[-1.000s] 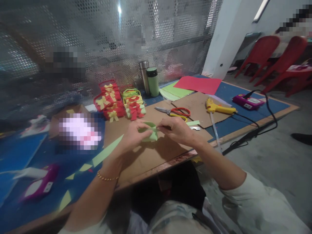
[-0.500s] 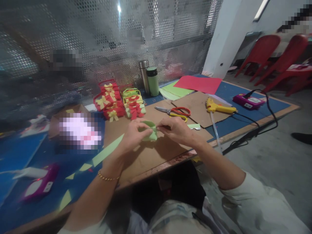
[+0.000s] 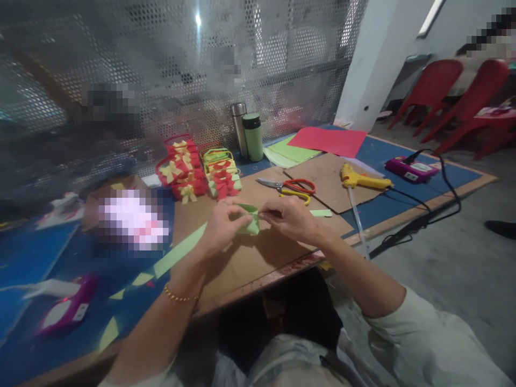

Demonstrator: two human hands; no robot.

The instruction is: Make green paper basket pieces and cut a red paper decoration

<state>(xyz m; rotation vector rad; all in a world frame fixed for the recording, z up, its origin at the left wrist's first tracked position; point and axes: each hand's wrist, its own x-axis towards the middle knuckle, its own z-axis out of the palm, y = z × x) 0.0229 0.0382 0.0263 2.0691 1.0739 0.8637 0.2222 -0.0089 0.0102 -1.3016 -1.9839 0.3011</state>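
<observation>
Both my hands meet over a brown cardboard sheet (image 3: pixel 250 258) and pinch a small folded piece of light green paper (image 3: pixel 250 221). My left hand (image 3: pixel 221 230) grips its left side with closed fingers; a gold bracelet circles that wrist. My right hand (image 3: pixel 291 217) pinches the right side of the paper. A long green paper strip (image 3: pixel 177 251) lies on the cardboard just left of my left hand. Another green scrap (image 3: pixel 321 213) lies right of my right hand.
Red and green paper baskets with bows (image 3: pixel 197 171) stand behind my hands. Orange-handled scissors (image 3: pixel 290 187), a yellow glue gun (image 3: pixel 360 179) with its cable, two flasks (image 3: pixel 248 133), red and green paper sheets (image 3: pixel 326 141) and purple devices (image 3: pixel 409 167) lie around. Red chairs (image 3: pixel 455 91) stand at the right.
Both hands stay pinched on the green paper, working it slightly. The view has shifted a little downward.
</observation>
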